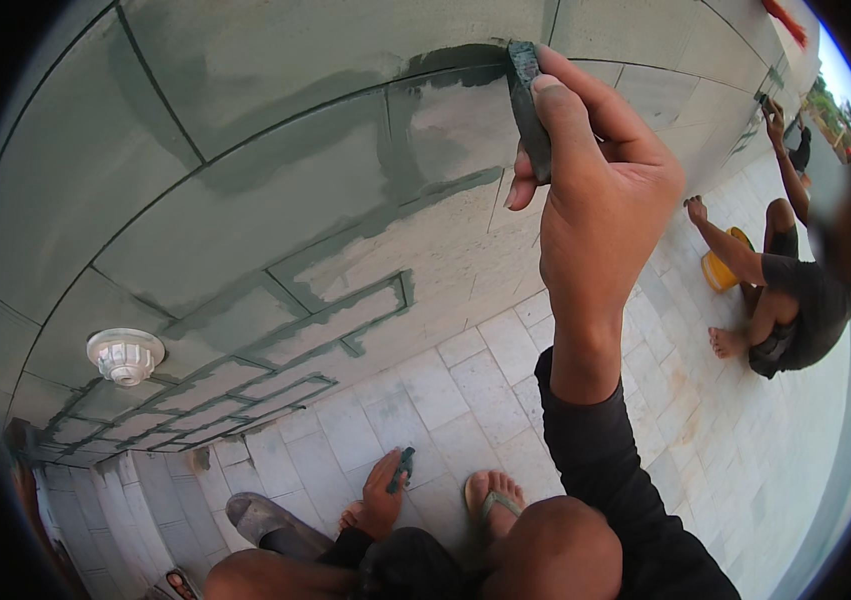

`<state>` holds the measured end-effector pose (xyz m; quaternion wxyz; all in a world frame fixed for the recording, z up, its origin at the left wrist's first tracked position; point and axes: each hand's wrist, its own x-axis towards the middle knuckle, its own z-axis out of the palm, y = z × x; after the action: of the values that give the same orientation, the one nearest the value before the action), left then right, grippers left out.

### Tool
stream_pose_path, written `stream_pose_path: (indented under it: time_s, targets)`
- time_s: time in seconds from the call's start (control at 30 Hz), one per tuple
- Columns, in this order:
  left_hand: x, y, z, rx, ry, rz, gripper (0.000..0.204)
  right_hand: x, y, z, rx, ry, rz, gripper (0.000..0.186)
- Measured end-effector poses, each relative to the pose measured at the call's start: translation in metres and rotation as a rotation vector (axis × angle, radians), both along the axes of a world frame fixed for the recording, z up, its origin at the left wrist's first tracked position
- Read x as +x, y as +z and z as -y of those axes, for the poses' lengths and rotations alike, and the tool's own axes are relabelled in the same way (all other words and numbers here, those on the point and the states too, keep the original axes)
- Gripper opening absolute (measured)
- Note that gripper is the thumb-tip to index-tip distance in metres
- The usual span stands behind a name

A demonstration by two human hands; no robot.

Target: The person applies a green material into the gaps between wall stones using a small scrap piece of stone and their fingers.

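My right hand (600, 170) is raised to the tiled wall (295, 200), pinching a thin, flat, dark scraper (527, 120) between thumb and fingers. Wet dark-green paste coats the scraper's tip, which touches the wall at a long joint line. Behind it a dark smear of paste (455, 58) follows that joint. Low down, near my feet, my left hand (382, 495) is closed around a lump of dark-green paste (402, 470). Part of the lump sticks out past the fingers.
A white fluted fitting (126, 356) juts from the wall at left. Pale floor tiles (485, 375) lie below, with steps (135, 505) at lower left. On the right a co-worker (805, 290) squats by the wall, a yellow bucket (725, 262) beside them.
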<state>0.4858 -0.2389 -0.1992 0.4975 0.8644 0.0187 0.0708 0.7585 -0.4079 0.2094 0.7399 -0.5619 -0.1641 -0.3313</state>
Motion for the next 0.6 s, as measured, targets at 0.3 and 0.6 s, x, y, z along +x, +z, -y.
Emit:
stream_pose_path:
  time_s: [0.3,0.6]
  targets:
    - [-0.007,-0.006,-0.016,0.021,0.02,0.014,0.039,-0.024,-0.018,-0.025,-0.038,0.386,-0.126,0.031]
    - [-0.001,-0.01,-0.009,-0.014,0.047,0.008,0.039,-0.023,-0.11,0.019,0.268,1.094,-0.537,0.045]
